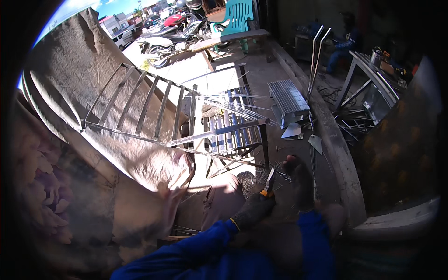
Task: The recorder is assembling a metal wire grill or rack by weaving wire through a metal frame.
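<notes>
My left hand (254,211), in a dark glove, is closed around the orange-and-black handle of a hand tool (268,186). The tool's bright metal end points up and away; its exact kind is unclear. To its right, my right hand (299,181), also gloved with the fingertips showing, is raised with fingers curled. Thin bright wire pieces (283,176) show between the tool and that hand; whether the fingers grip them is hidden in shadow. Just beyond both hands stands a metal frame with a slatted top (233,135). A bundle of thin metal rods (233,106) lies across it.
A ladder-like barred panel (140,105) joins the frame at left, before a hanging tarp (60,70). A metal grille box (289,98) stands right, beside a long beam (333,144). Behind are a bench (228,39), green chair (238,18), motorcycles (163,44) and another person (343,44).
</notes>
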Available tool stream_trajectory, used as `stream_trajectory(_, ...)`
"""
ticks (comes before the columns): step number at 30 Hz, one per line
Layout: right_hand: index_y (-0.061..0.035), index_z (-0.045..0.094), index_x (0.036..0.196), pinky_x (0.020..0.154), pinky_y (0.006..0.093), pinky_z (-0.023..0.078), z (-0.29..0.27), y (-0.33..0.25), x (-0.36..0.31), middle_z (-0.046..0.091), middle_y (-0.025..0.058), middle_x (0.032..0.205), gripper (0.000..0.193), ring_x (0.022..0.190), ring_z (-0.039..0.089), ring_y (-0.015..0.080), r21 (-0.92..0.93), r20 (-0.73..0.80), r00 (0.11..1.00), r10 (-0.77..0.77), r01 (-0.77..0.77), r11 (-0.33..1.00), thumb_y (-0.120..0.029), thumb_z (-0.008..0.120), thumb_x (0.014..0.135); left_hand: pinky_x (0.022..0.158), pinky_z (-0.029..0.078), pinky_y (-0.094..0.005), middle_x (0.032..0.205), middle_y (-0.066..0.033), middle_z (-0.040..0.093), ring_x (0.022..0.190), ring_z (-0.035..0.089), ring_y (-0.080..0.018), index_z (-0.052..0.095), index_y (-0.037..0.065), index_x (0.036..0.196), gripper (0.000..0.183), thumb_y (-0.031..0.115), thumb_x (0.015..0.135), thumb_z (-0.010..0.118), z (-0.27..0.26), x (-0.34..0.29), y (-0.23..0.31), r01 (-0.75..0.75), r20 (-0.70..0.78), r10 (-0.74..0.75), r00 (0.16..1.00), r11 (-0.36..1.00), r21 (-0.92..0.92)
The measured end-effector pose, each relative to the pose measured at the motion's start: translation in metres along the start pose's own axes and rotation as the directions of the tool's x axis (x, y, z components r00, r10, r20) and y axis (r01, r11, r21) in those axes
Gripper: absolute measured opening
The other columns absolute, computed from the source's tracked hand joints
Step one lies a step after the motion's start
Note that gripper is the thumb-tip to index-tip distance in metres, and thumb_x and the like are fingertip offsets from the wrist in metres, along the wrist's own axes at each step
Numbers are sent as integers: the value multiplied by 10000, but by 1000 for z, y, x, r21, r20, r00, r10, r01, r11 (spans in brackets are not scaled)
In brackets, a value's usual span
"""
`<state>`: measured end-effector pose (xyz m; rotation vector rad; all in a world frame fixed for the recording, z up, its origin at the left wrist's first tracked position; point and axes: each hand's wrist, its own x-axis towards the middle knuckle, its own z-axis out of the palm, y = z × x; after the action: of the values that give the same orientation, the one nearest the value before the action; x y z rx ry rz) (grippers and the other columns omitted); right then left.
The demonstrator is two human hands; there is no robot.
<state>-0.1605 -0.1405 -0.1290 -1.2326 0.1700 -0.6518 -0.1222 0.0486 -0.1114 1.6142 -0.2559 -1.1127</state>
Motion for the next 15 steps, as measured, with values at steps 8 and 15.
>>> stream_trajectory(8,-24,681,1207,917,320,518,-19,-4,8,715,103,1104,437,1054,680,232,-342,-61,990,-123,95,935,-410,613,1016,567,430,-283,732,16,570,634,527,-97,611,72,937,200,269,931,643,-8,12,-5,-58,-69,49,996,989,-132)
stream_trajectory(15,-57,716,1175,919,387,530,-16,-9,-4,720,143,1098,425,1080,682,255,-538,56,992,114,-66,841,-432,657,983,543,405,-250,698,66,526,608,518,-48,606,97,894,120,183,960,658,-8,22,5,-61,-93,58,994,998,-23)
